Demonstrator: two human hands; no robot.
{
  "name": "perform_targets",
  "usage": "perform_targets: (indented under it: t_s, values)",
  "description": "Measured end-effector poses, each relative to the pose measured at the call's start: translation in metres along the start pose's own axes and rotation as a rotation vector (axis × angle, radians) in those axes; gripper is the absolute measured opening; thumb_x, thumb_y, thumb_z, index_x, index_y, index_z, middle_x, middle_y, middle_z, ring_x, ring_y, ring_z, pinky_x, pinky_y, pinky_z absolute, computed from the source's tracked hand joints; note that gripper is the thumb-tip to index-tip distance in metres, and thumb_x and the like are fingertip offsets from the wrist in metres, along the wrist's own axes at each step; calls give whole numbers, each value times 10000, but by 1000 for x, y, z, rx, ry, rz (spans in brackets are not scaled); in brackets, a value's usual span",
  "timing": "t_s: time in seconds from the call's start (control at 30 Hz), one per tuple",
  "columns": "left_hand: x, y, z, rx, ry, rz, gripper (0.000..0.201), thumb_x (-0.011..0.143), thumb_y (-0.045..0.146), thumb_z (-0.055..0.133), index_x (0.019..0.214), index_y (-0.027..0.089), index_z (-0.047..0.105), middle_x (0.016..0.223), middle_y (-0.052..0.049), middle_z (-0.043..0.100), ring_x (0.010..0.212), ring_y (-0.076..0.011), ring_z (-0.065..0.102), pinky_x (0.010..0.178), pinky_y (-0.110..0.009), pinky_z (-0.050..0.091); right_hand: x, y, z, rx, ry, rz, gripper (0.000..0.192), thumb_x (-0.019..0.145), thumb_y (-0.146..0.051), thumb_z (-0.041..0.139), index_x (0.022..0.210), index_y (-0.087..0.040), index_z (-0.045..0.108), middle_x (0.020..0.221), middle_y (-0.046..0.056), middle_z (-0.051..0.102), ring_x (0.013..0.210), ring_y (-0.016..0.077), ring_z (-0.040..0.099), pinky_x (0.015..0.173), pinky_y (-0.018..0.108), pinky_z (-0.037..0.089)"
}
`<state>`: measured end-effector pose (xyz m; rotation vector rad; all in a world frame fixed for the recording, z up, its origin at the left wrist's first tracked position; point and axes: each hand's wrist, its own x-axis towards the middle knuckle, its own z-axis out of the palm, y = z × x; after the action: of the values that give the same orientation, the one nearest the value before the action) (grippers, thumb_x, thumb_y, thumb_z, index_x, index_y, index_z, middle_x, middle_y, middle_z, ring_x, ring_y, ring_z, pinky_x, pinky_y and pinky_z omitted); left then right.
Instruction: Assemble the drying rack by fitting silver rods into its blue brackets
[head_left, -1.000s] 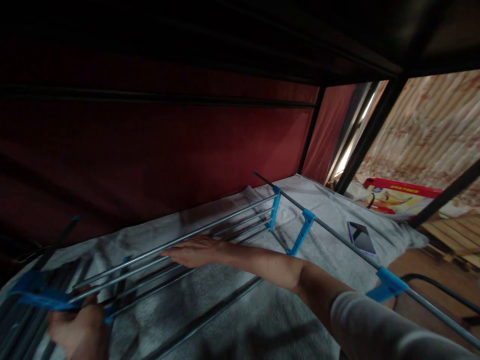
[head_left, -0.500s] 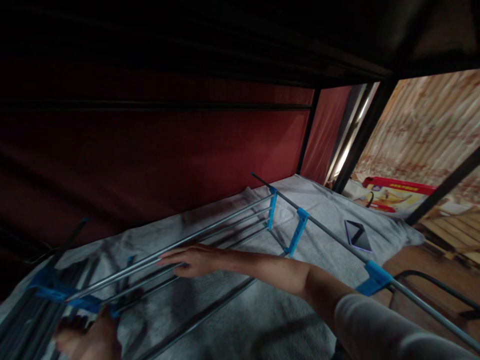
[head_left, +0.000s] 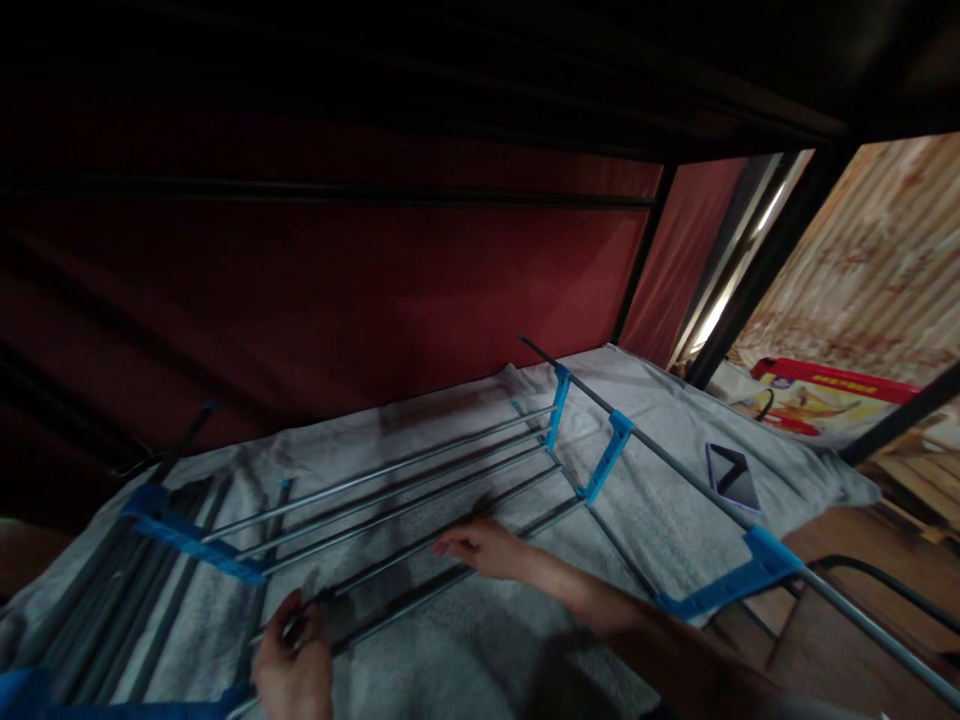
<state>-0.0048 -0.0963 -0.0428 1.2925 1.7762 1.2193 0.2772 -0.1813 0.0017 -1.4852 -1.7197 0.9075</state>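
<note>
Metal rack [head_left: 420,480] with blue connectors [head_left: 609,456] lying flat on grey blanket [head_left: 480,640] of bed, frame centre. Left hand [head_left: 294,672], lower left, pinching rod end [head_left: 315,602]. Right hand [head_left: 486,548], centre, fingers curled over lower rod, steadying. Phone [head_left: 733,478] at right, apart.

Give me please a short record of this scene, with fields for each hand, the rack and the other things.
left hand: grips the end of a metal rod
right hand: rests on the same rod, farther along
rack: metal rods joined by blue connectors, lying on a grey towel
phone: flat on the towel, right of the rack
background: red cloth wall
</note>
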Motion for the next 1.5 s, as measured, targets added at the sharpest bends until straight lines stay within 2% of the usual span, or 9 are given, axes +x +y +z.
perform_targets:
  t_s: [0.17, 0.3, 0.47, 0.6, 0.7, 0.87, 1.03, 1.3, 1.5]
  values:
    - [-32, -13, 4, 107, -50, 259, 413, 770, 498, 561, 1044, 230, 717, 1096, -132, 717, 1110, -371, 676, 1030, -577, 525, -44, 44, -7, -31, 253, 103, 319, 969, -110, 544, 1100, -237, 806, 1110, 56, 811, 1063, 211, 758, 972, 355, 596]
    - [-61, -13, 7, 68, -62, 409, 371, 841, 458, 537, 1051, 223, 731, 1177, -141, 703, 1145, -340, 671, 1061, -542, 534, -57, 59, -26, -232, 357, 70, 448, 937, -31, 455, 1201, -208, 771, 1185, 87, 773, 1158, 210, 706, 1057, 384, 555]
    - [-105, -19, -2, 79, -112, 475, 323, 949, 362, 486, 1073, 238, 757, 1245, -121, 701, 1211, -297, 664, 1085, -484, 547, -46, 65, -39, -509, 216, 113, 430, 942, -68, 502, 1270, -216, 736, 1317, 104, 722, 1277, 229, 638, 1139, 420, 487]
    - [-138, -39, -15, 122, -181, 459, 339, 980, 319, 467, 1085, 251, 783, 1264, -110, 713, 1218, -272, 687, 1059, -446, 587, -34, 70, -39, -690, 36, 179, 310, 952, -112, 567, 1179, -217, 751, 1249, 108, 731, 1248, 239, 641, 1078, 391, 488]
    - [-153, -55, -27, 159, -195, 447, 347, 982, 307, 470, 1078, 255, 799, 1257, -110, 729, 1214, -273, 699, 1069, -465, 594, -28, 72, -41, -754, 0, 154, 253, 949, -113, 570, 1102, -209, 746, 1192, 106, 733, 1211, 245, 641, 1035, 377, 471]
    - [-161, -67, -40, 156, -204, 408, 347, 969, 300, 480, 1067, 244, 808, 1217, -122, 754, 1176, -282, 725, 1053, -493, 610, -23, 58, -58, -835, 168, 29, 268, 984, -129, 499, 1131, -195, 713, 1164, 122, 729, 1148, 270, 632, 1036, 411, 418]
    - [-166, -73, -38, 167, -202, 407, 363, 967, 305, 471, 1056, 246, 817, 1223, -126, 759, 1187, -296, 724, 1053, -514, 610, -30, 32, -77, -889, 359, -45, 271, 996, -146, 478, 1131, -198, 708, 1113, 122, 719, 1105, 286, 619, 1087, 436, 378]
    - [-165, -84, -30, 221, -202, 495, 400, 979, 236, 432, 1086, 247, 817, 1216, -117, 753, 1166, -279, 734, 1045, -500, 622, -77, 5, -53, -768, 496, -92, 244, 988, -158, 508, 1081, -240, 718, 1071, 99, 715, 1033, 280, 620, 997, 436, 422]
    - [-164, -80, -26, 261, -168, 580, 401, 964, 173, 428, 1066, 222, 812, 1193, -110, 753, 1158, -254, 733, 1028, -477, 626, -76, -18, -56, -799, 530, -190, 203, 1002, -142, 534, 1057, -224, 711, 1038, 76, 716, 985, 262, 616, 958, 420, 422]
